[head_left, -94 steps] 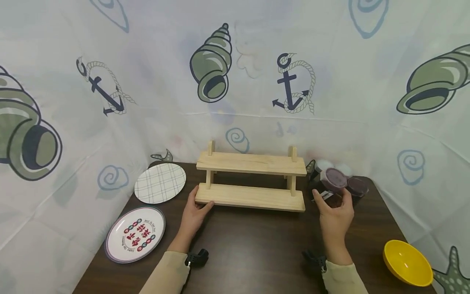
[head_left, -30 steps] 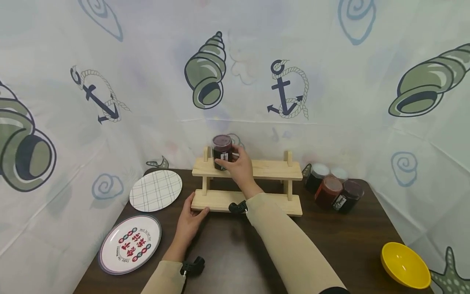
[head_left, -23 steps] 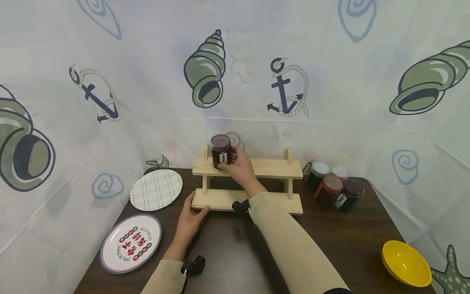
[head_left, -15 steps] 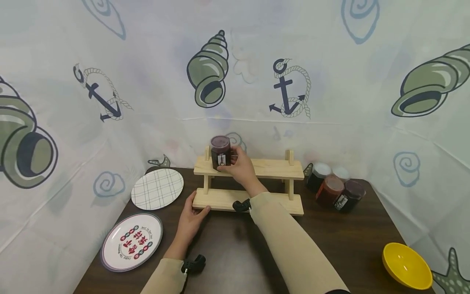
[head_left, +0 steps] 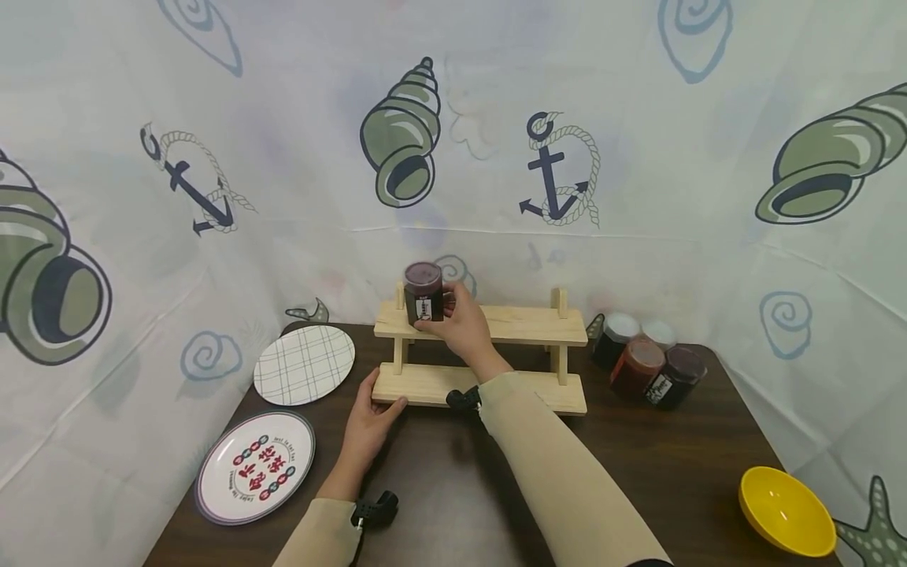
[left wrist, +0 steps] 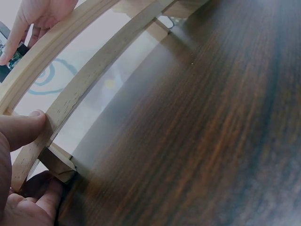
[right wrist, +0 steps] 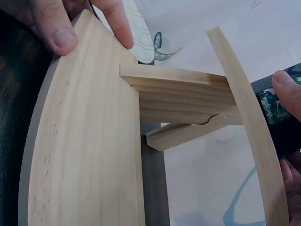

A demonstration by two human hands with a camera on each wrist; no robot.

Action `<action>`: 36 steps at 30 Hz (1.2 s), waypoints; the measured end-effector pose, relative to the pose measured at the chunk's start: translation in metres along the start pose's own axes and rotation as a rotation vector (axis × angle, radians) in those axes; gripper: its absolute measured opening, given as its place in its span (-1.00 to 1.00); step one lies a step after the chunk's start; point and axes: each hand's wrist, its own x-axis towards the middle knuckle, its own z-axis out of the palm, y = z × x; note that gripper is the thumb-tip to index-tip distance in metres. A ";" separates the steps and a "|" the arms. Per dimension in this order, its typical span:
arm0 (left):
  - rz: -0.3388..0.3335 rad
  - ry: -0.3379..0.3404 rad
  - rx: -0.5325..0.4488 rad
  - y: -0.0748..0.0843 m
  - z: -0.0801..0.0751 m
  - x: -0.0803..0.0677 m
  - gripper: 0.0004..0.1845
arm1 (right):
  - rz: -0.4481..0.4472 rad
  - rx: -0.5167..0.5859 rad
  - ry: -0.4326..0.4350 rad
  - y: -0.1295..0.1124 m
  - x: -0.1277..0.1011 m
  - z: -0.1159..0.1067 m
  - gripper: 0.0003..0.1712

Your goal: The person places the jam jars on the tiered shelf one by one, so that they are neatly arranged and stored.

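A two-tier wooden rack [head_left: 524, 321] stands toward the back of the dark table. My right hand [head_left: 464, 327] grips a dark jar [head_left: 423, 291] with a purplish lid, upright at the left end of the upper board. Whether the jar's base bears fully on the wood cannot be told. At the left end of the lower board [head_left: 432, 383], my left hand [head_left: 368, 425] holds the rack. In the left wrist view its thumb [left wrist: 28, 127] presses the board's front edge, with other fingers curled below. The right wrist view shows only part of the jar [right wrist: 284, 139].
Right of the rack stand several jars, among them a red one [head_left: 636, 368] and a dark one [head_left: 675, 379]. A yellow bowl [head_left: 786, 512] sits near the right edge. On the left lie a checked oval plate [head_left: 305, 365] and a white plate with red characters [head_left: 234, 472].
The right hand has carried the dark jar from the group at right to the upper board's left end, then shifted it slightly left. The left hand has kept its hold on the rack.
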 end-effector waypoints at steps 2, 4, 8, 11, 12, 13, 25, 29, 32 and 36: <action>0.002 0.003 0.003 0.001 0.000 -0.001 -0.01 | -0.008 -0.008 0.003 0.000 0.000 0.001 -0.04; 0.003 0.006 0.003 0.000 0.001 -0.002 -0.01 | -0.021 -0.004 0.007 0.001 -0.001 0.002 -0.02; -0.005 -0.001 0.000 -0.004 0.002 -0.002 0.00 | -0.040 0.031 0.017 0.000 -0.005 0.001 0.10; -0.008 0.008 0.020 -0.005 0.000 -0.003 0.00 | -0.057 0.002 0.034 -0.001 -0.010 0.000 0.18; -0.004 0.010 0.028 -0.004 -0.002 -0.003 0.00 | -0.061 -0.016 0.044 -0.001 -0.012 0.000 0.19; -0.003 0.010 0.034 -0.003 -0.004 -0.004 0.00 | -0.071 -0.040 0.056 -0.001 -0.015 -0.001 0.20; 0.008 -0.002 0.013 -0.001 -0.005 -0.002 -0.01 | -0.174 -0.180 0.136 0.016 -0.051 -0.028 0.08; 0.007 -0.002 0.012 0.000 -0.005 -0.002 0.00 | -0.201 -0.203 0.172 0.017 -0.061 -0.042 0.08; 0.012 -0.006 0.005 0.001 -0.004 0.000 -0.01 | -0.220 -0.196 0.215 0.019 -0.072 -0.059 0.07; 0.015 -0.009 0.000 0.001 -0.003 0.001 -0.03 | -0.237 -0.185 0.284 0.028 -0.091 -0.082 0.04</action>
